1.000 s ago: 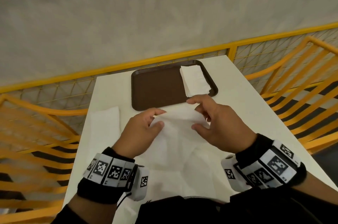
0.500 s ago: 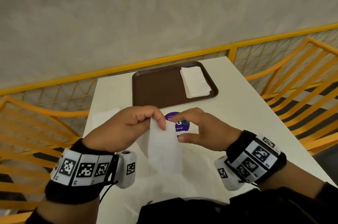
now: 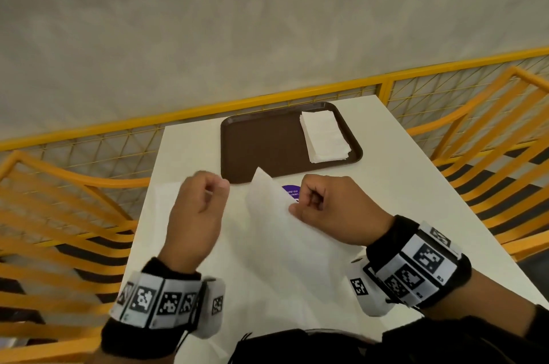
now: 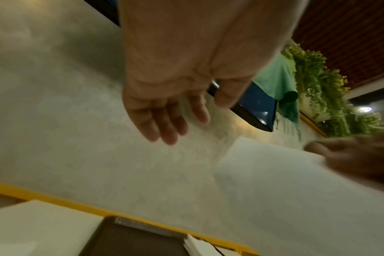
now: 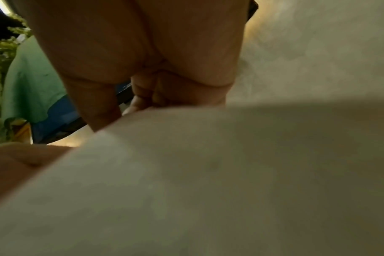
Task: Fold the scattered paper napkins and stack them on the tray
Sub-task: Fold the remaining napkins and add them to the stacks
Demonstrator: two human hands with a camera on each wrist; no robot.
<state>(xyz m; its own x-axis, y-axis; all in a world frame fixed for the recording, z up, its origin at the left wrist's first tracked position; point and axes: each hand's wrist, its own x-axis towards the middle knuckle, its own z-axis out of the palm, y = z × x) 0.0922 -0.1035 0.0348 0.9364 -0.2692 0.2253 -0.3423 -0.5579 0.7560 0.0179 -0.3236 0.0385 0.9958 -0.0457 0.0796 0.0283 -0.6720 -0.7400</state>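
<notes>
A white paper napkin (image 3: 274, 215) hangs lifted above the white table (image 3: 416, 200), one corner pointing toward the tray. My right hand (image 3: 309, 201) pinches its right edge between thumb and curled fingers; in the right wrist view the napkin (image 5: 208, 173) fills the lower frame under that hand (image 5: 147, 72). Just left of the napkin, apart from it, my left hand (image 3: 205, 200) is raised. Its fingers (image 4: 164, 121) hang loosely curved and hold nothing. The brown tray (image 3: 261, 143) lies at the far end with a stack of folded napkins (image 3: 323, 137) on its right side.
A purple round sticker (image 3: 290, 190) on the table shows behind the lifted napkin. Another flat napkin (image 3: 166, 194) lies at the table's left edge. Yellow railing (image 3: 190, 109) runs behind the table, and yellow chairs (image 3: 490, 155) stand on both sides.
My left hand has let go of the napkin and drawn away to the left. The right hand has taken the napkin's edge, and the sheet now slants up toward the tray.
</notes>
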